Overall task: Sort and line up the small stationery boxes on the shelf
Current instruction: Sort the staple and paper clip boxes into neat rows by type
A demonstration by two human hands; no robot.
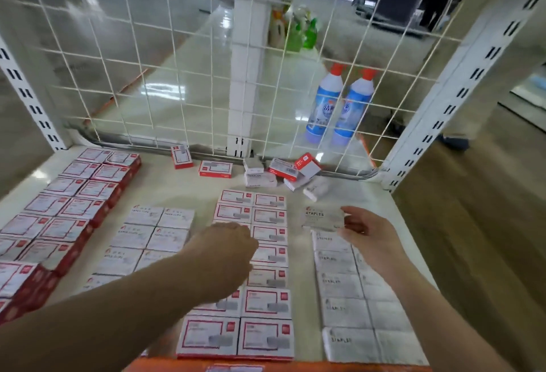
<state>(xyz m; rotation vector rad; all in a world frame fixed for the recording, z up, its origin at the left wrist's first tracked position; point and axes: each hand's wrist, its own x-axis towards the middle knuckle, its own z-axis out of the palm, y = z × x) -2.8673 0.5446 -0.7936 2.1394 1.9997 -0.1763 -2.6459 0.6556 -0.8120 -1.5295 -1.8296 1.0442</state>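
On the pale shelf (183, 188) small stationery boxes lie in rows. Red-and-white boxes (267, 303) form a double column in the middle. White paper-clip boxes (147, 235) lie to their left, and red boxes (68, 209) are stacked at the far left. White staples boxes (342, 286) form a column on the right. My right hand (366, 229) holds a white staples box (322, 218) at the far end of that column. My left hand (227, 250) rests palm-down on the middle column, fingers curled; what lies under it is hidden.
Several loose boxes (283, 170) lie jumbled at the back of the shelf by the white wire grid (177, 76). Two blue bottles (339, 105) stand behind the grid. Slotted uprights (443, 111) flank the shelf. An orange strip (266, 364) marks the front edge.
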